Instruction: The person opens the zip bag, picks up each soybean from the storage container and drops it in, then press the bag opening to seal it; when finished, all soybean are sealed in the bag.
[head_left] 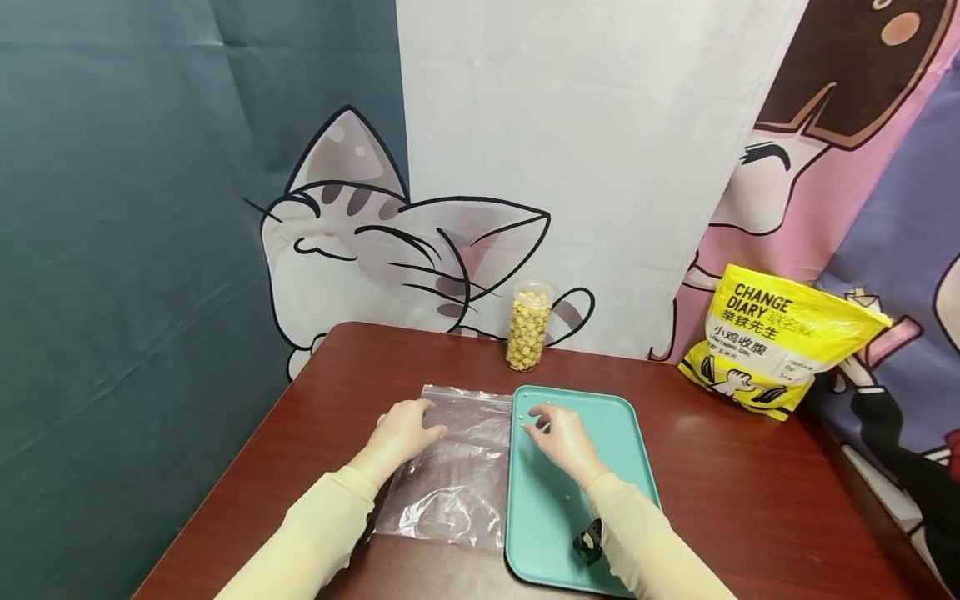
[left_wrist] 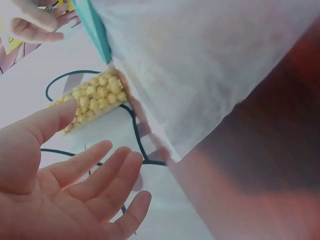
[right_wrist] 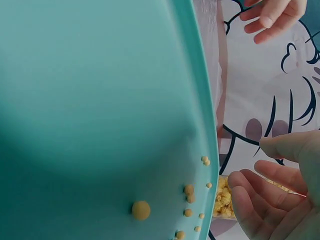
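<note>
A clear zip bag [head_left: 457, 483] lies flat on the table. My left hand [head_left: 401, 429] hovers over its left side, thumb apart from loosely bent fingers; the left wrist view shows a bare palm [left_wrist: 65, 200]. To the bag's right is a teal tray [head_left: 547, 537], with my right hand [head_left: 564, 437] above its far half. Nothing lies between the right hand's relaxed fingers [right_wrist: 250, 197]. Several small yellowish crumbs [right_wrist: 189, 190] are scattered on the tray, mostly along one edge in the right wrist view.
A clear jar [head_left: 528, 329] full of yellow popcorn-like pieces stands at the table's back edge. At the back right, a yellow and white snack pouch [head_left: 772, 342] stands upright. Behind the table [head_left: 720, 517] hangs a cartoon cat curtain [head_left: 480, 125].
</note>
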